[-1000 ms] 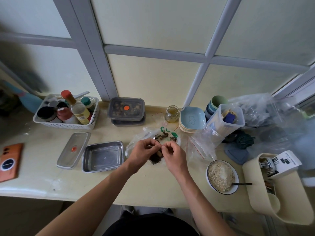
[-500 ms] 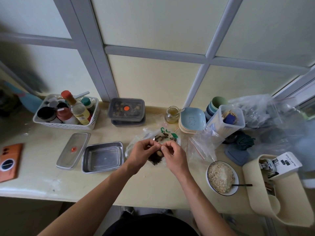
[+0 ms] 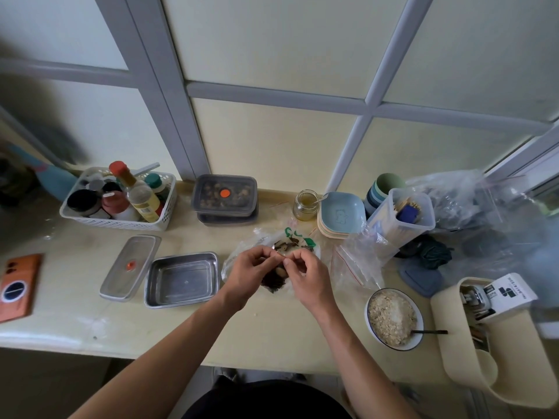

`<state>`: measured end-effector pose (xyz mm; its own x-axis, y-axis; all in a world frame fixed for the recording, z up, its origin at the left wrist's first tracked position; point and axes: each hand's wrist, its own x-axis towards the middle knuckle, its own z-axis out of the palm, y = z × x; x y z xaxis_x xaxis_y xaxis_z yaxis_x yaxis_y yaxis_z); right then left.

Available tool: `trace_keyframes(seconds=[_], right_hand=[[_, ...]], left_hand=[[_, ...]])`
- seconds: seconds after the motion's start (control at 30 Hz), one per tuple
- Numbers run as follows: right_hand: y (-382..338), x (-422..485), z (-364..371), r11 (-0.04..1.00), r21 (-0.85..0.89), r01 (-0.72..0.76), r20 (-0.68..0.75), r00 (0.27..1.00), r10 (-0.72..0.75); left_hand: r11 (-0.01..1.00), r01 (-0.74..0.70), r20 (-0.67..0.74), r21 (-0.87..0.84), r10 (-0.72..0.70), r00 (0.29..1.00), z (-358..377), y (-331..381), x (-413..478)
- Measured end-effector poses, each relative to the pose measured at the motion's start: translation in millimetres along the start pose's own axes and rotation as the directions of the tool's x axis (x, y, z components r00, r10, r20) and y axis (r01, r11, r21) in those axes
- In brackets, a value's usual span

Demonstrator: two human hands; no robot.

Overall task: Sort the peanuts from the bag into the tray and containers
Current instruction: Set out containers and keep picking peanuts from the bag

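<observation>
My left grip (image 3: pixel 254 272) and right grip (image 3: pixel 308 275) pinch one small bit (image 3: pixel 282 262) above the bag (image 3: pixel 290 241); fumbled, it could miss the tray (image 3: pixel 181 304)

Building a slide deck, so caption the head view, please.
Left hand and right hand pinch a small piece over the open plastic bag, beside the empty steel tray.

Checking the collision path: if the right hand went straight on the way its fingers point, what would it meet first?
The left hand, probably: the right hand points leftward at its fingertips, just above the plastic bag. Whether they touch is unclear.
</observation>
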<state>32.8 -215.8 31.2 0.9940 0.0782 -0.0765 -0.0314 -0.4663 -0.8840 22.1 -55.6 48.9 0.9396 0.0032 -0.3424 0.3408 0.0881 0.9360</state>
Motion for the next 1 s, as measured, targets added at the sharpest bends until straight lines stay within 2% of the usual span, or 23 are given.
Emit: trace_keyframes(seconds=[0.07,0.33,0.53,0.67,0.77,0.9,1.0], right_hand=[[2,1,-2,1.0,0.014,-0.014,0.015,1.0,0.014],[4,0,-5,1.0,0.026,-0.004,0.058,0.998,0.002],[8,-2,-12,0.997,0.006,0.071,0.037,0.997,-0.071],[10,-1,-20,0.996,0.09,-0.008,0.057,0.998,0.002],[15,1,-26,0.995,0.092,-0.033,0.113,0.993,0.023],[20,2,-27,0.998,0.058,0.015,0.113,0.993,-0.022],[24,4,-26,0.998,0.014,0.06,0.118,0.991,-0.062]], left_hand=[[0.999,0.017,0.011,-0.033,-0.017,1.0,-1,0,1],[0.999,0.006,0.127,0.053,-0.013,0.992,4,-1,-1],[0.998,0.009,0.041,0.059,-0.012,0.999,14,-5,-1],[0.999,0.034,-0.012,0.024,-0.034,0.999,23,-8,-2],[0.998,0.056,-0.037,0.043,-0.054,0.998,29,-12,-4],[0.998,0.059,-0.068,-0.006,-0.059,0.996,38,-17,-9],[0.999,0.008,-0.111,0.034,-0.004,0.994,40,-19,-12]])
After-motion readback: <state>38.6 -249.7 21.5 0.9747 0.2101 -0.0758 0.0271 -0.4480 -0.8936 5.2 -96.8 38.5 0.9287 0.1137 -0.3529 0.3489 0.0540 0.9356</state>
